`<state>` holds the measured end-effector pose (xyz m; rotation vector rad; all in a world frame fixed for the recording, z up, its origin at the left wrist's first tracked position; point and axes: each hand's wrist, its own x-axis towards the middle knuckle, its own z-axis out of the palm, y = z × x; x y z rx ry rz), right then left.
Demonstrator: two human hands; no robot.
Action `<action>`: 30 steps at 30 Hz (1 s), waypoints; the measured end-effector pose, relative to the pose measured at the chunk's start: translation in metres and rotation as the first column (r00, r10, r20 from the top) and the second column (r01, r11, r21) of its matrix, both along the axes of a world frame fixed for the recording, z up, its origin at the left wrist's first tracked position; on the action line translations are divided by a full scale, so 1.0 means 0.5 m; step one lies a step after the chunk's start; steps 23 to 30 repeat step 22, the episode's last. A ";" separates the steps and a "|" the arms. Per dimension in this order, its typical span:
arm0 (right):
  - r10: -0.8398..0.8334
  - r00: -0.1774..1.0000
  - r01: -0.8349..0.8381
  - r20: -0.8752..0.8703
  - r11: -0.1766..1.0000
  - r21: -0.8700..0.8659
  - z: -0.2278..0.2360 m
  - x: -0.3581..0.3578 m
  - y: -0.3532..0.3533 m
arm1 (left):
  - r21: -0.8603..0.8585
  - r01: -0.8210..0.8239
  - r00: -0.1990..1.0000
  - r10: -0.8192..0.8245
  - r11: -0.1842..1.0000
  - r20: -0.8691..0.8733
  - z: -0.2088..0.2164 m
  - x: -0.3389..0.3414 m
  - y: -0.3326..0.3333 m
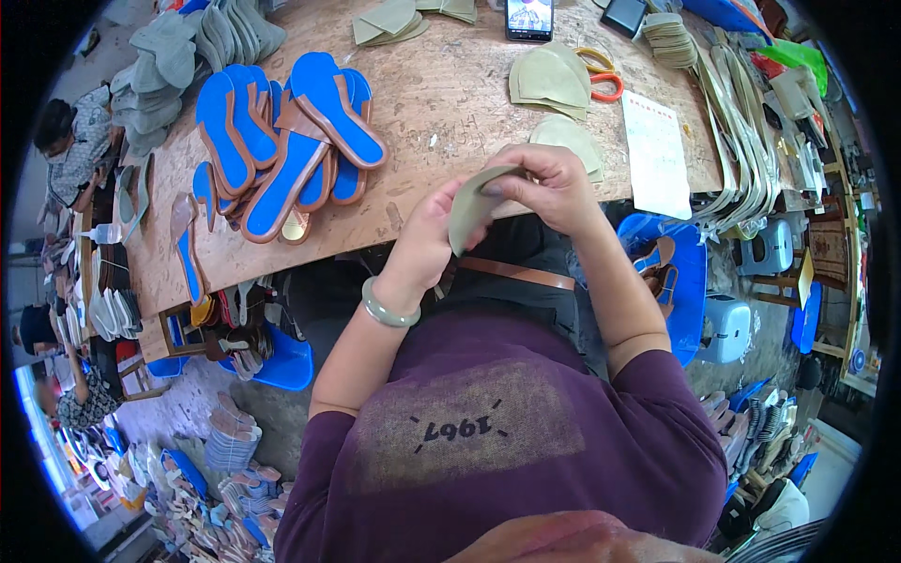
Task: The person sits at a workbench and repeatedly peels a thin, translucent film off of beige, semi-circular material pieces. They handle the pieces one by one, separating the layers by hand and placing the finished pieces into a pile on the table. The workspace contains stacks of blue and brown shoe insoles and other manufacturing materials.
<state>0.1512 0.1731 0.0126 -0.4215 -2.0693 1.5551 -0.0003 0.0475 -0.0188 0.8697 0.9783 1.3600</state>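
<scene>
Both hands meet over the near edge of the wooden worktable. My left hand, with a pale green bangle on its wrist, grips the lower part of a curved olive-grey shoe piece. My right hand pinches the top edge of the same piece with thumb and fingers. The piece is bent into an arc between the two hands. A small stack of like pieces lies on the table just beyond my right hand.
Blue-soled sandals are heaped at the table's left. More olive pieces, orange-handled scissors, a phone and a white sheet lie further back. Blue bins stand below. Other people sit at the left.
</scene>
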 end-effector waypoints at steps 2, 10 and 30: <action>-0.153 0.988 0.148 -0.019 0.972 -0.181 -0.005 -0.001 -0.018 | -0.058 -0.186 0.974 0.191 0.981 0.121 0.039 0.010 0.001; -0.431 0.881 0.472 -0.194 0.777 0.416 0.022 -0.021 -0.057 | 0.318 -0.450 0.750 0.547 0.834 -0.372 0.043 0.001 -0.033; -0.343 0.937 0.316 -0.069 0.914 -0.254 -0.003 -0.037 -0.118 | 0.701 -0.148 0.250 0.713 0.697 -0.656 0.039 0.018 -0.022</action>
